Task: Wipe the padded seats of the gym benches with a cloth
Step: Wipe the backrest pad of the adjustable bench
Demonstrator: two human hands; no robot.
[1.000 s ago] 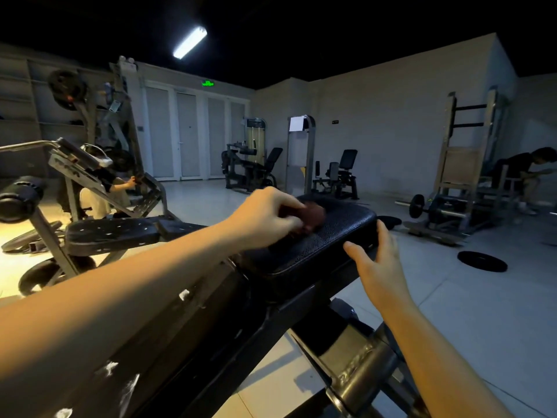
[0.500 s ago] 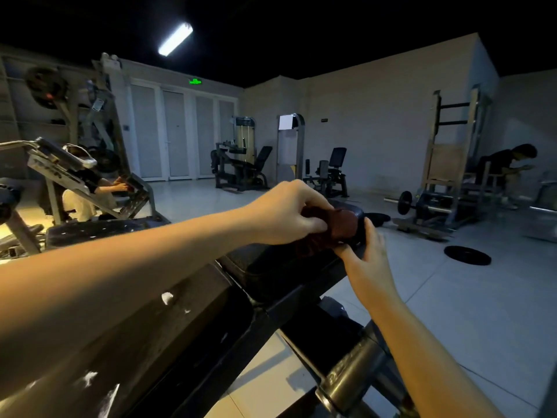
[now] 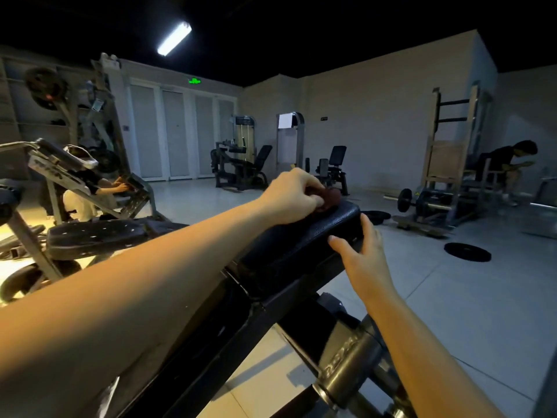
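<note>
A black padded bench seat (image 3: 304, 236) runs away from me in the middle of the view. My left hand (image 3: 291, 196) grips a bunched dark red cloth (image 3: 330, 198) and holds it on the far top end of the pad. My right hand (image 3: 363, 251) rests on the pad's right side edge, thumb on the pad's side, fingers reaching round the far corner. The bench's dark metal frame (image 3: 229, 333) slopes down below my arms.
A second black bench pad (image 3: 90, 236) lies at the left. A weight plate (image 3: 467, 251) lies on the tiled floor at right, beside a loaded barbell (image 3: 405, 200). One person sits at a machine at far right (image 3: 509, 161), another at left (image 3: 87, 188).
My left hand slid the cloth from the pad's middle to its far end. My right hand shifted slightly along the pad's right edge. The camera turned a little.
</note>
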